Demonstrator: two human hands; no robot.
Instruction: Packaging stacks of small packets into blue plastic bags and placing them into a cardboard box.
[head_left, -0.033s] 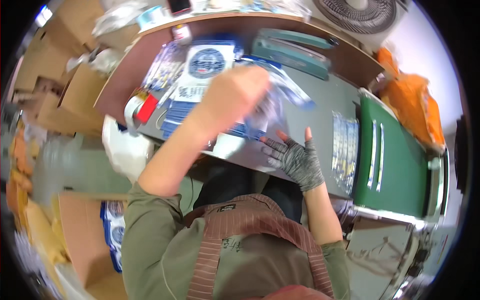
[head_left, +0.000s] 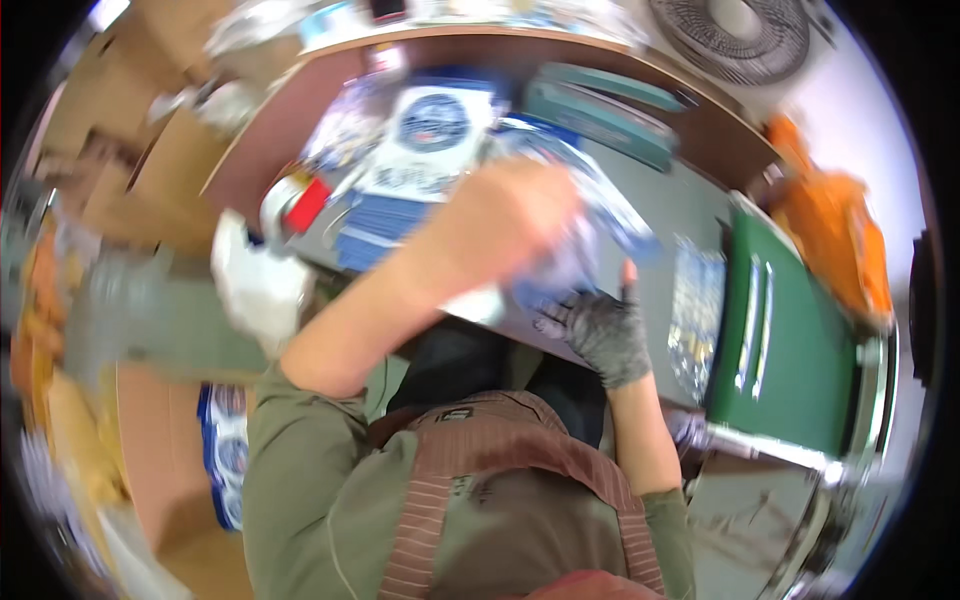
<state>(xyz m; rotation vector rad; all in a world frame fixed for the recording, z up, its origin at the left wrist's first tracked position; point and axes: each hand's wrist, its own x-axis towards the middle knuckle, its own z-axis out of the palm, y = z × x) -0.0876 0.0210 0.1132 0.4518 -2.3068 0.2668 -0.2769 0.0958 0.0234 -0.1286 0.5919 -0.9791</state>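
My left hand (head_left: 530,205), bare and smeared by motion, is over the middle of the desk with its fingers hidden from above. Beneath it hangs a clear bluish plastic bag (head_left: 565,262), which seems to be in its grip. My right hand (head_left: 605,338) wears a grey fingerless glove and is by the desk's front edge. Its thumb points up, apart from the fingers, which reach to the bag's lower end; whether they touch it is unclear. Left of the bag lie a white pouch with a round blue print (head_left: 430,125) and a stack of blue packets (head_left: 380,235).
A teal bar-shaped sealer (head_left: 600,115) stands at the desk's back. Rows of slim sachets (head_left: 695,315) lie right, beside a green board (head_left: 790,330) bearing two strips. A red-and-white tape roll (head_left: 300,205) sits left. Below it stands an open cardboard box (head_left: 165,450) with pouches.
The whole view has shifted slightly. My left hand and the plastic bag have moved right, toward my right hand. The right fingers, spread before, now meet the bag's lower end in view.
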